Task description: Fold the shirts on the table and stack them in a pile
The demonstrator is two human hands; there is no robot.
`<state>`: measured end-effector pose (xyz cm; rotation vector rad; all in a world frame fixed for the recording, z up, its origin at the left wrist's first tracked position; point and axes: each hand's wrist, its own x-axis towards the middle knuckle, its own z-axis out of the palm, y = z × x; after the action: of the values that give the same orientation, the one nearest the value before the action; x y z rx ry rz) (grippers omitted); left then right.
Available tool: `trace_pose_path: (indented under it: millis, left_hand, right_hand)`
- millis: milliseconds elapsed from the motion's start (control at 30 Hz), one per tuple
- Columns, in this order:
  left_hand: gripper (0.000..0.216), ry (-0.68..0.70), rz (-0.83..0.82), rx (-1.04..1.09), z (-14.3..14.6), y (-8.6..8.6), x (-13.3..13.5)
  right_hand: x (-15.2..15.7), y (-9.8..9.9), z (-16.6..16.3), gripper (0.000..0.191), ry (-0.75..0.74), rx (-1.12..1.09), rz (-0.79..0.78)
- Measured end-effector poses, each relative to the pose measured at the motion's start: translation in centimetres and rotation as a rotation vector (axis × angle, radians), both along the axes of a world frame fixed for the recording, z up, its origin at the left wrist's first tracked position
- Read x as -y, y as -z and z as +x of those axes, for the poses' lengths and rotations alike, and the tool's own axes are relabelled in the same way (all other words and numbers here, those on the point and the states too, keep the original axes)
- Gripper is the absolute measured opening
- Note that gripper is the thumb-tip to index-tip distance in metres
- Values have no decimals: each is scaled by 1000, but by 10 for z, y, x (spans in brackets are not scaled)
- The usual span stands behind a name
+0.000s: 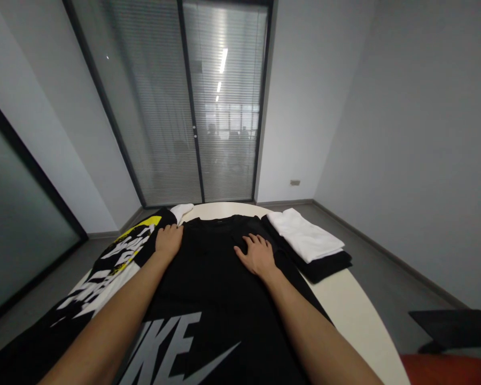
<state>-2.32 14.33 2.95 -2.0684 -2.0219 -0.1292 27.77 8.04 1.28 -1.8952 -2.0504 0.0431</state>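
A black T-shirt (220,272) with large grey letters and a swoosh lies spread out on the table, its collar at the far side. My left hand (169,241) rests at the shirt's left shoulder edge, fingers stretched forward. On the right shoulder area lies my right hand (258,254), palm down with the fingers spread. Neither hand has anything gripped. Left of my left arm is a patterned black, white and yellow garment (124,248), partly hidden by that arm.
A folded white garment (307,235) sits on a folded black one (328,266) at the right of the pale table (356,315). A white cloth (181,210) lies at the back left. A chair (457,329) stands at lower right; glass doors (224,117) are beyond.
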Motion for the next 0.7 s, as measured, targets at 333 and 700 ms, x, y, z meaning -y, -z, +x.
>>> trace_pose_path:
  millis: [333, 700]
  left_hand:
    - [42, -148, 60, 161, -10, -1, -19]
    - [33, -285, 59, 402, -28, 1, -39]
  right_hand:
    - [-6, 3, 0, 64, -3, 4, 1]
    - [-5, 3, 1, 65, -1, 3, -34]
